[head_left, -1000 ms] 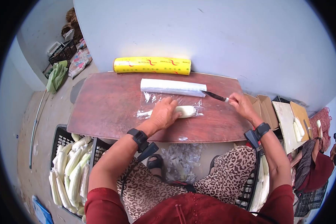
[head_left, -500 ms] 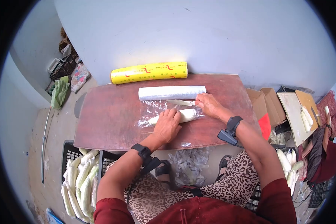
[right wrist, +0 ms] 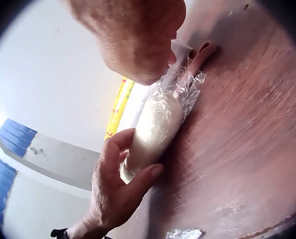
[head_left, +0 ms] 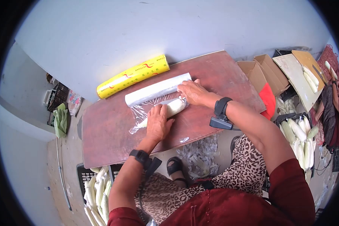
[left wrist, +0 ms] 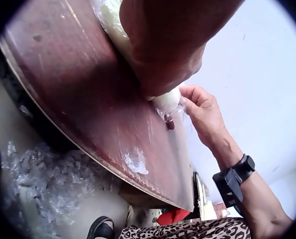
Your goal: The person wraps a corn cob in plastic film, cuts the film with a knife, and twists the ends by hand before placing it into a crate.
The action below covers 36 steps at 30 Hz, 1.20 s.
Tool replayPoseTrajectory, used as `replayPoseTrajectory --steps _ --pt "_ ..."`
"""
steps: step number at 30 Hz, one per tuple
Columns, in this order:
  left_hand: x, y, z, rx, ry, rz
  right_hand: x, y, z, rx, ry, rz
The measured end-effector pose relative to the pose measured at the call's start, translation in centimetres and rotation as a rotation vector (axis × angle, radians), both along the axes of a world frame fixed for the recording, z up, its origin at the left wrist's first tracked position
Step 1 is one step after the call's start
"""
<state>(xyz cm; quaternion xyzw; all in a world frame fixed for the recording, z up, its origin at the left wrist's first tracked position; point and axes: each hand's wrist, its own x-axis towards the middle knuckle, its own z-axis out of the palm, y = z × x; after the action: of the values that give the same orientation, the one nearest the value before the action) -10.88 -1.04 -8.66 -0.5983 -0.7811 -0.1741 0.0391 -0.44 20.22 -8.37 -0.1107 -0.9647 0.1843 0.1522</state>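
A long pale vegetable [right wrist: 155, 127], like a peeled water bamboo shoot, lies on the table in clear plastic film [head_left: 137, 118]. My left hand [head_left: 157, 122] curls its fingers and thumb round the vegetable, as the right wrist view shows. At the vegetable's right end, my right hand [head_left: 195, 92] has its fingertips bent together at the film's edge. Most of the knife is hidden under that hand; a brownish handle end [right wrist: 205, 52] sticks out in the right wrist view. Behind both hands lies the white film roll [head_left: 158, 89], its sheet running toward me.
A yellow printed roll [head_left: 133, 76] lies along the table's back edge by the wall. Crates of pale vegetables [head_left: 98, 192] stand at left and right below the table [head_left: 229, 86]. Film scraps [head_left: 201, 156] cover the floor between the feet. Cardboard boxes [head_left: 265, 73] sit at right.
My right hand has brought the knife in from the right to the film by the vegetable's end. My left hand stays on the vegetable. The head view has turned, tilting the table.
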Motion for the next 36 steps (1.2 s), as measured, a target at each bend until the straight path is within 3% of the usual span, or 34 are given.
replayPoseTrajectory --steps 5,6,12,16,23,36 --pt "-0.2 0.4 -0.4 0.039 -0.038 0.02 -0.5 -1.9 1.1 0.085 0.126 -0.001" --pt "-0.2 0.5 -0.5 0.036 -0.042 0.026 -0.6 -1.9 1.6 0.109 0.036 0.0" --pt "-0.2 1.3 -0.9 0.003 -0.007 0.067 -2.0 -1.6 2.0 0.193 0.156 -0.202" --pt "0.0 1.5 -0.6 -0.022 -0.013 0.099 -2.7 -0.9 2.7 0.085 -0.059 -0.29" --pt "-0.9 2.0 -0.1 -0.065 -0.038 0.115 -3.2 -1.1 1.6 0.265 -0.112 -0.287" --pt "-0.9 1.4 0.0 -0.058 -0.11 0.028 -3.4 -1.2 1.4 0.324 -0.118 -0.253"
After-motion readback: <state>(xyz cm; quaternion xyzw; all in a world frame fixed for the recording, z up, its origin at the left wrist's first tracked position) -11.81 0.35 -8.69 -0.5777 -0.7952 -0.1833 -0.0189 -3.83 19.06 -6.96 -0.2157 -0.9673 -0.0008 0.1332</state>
